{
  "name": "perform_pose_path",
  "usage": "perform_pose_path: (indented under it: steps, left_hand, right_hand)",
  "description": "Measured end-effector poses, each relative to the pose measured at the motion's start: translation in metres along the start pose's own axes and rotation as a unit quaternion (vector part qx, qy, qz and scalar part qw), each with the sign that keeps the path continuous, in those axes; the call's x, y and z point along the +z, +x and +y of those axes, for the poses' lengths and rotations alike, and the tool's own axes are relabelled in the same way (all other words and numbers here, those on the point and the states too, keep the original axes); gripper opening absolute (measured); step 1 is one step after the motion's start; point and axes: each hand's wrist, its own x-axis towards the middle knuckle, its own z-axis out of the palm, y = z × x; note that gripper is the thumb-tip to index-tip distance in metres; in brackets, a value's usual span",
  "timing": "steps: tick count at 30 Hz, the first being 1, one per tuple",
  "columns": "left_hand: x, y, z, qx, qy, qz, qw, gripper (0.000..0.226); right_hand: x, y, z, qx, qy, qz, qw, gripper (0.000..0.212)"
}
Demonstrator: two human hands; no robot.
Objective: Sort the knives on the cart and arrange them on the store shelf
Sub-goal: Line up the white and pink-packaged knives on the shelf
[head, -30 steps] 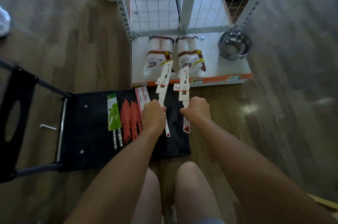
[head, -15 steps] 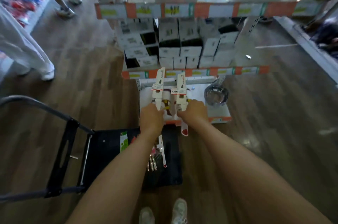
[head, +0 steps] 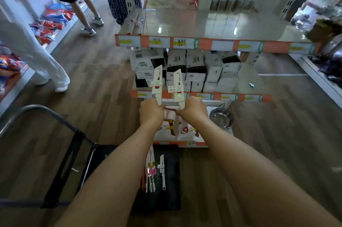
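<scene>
My left hand [head: 150,113] grips a white-sheathed knife [head: 157,83] that points up and away. My right hand [head: 194,109] holds a second white-sheathed knife [head: 178,86] the same way, just beside the first. Both knives are raised in front of the middle shelf [head: 203,96] of the store rack. The top shelf [head: 203,23] above it is bare and glossy. Below my arms the black cart [head: 166,199] carries several more knives [head: 153,173]; my left forearm hides part of them.
White and black boxes [head: 194,69] fill the middle shelf. On the bottom shelf lie white packets [head: 172,126] and a steel bowl [head: 221,118]. The cart's handle [head: 37,112] rises at the left. Other people's legs [head: 87,13] stand in the aisle at the upper left.
I have stood up, lifting both sheathed knives from the cart up to the height of the rack's middle shelf. The view has risen, so the top shelf is in sight.
</scene>
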Motion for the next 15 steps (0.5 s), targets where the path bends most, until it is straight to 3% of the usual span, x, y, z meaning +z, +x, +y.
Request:
perform_pose_path:
  steps: [8, 15]
  left_hand:
    - [-0.043, 0.035, 0.033, 0.067, 0.034, 0.032, 0.997, 0.024]
    - [-0.074, 0.073, 0.046, 0.104, 0.035, 0.036, 0.993, 0.026]
  right_hand:
    - [-0.034, 0.024, -0.045, -0.009, 0.001, 0.039, 0.999, 0.018]
    - [-0.039, 0.050, -0.082, -0.012, 0.019, 0.082, 0.996, 0.030]
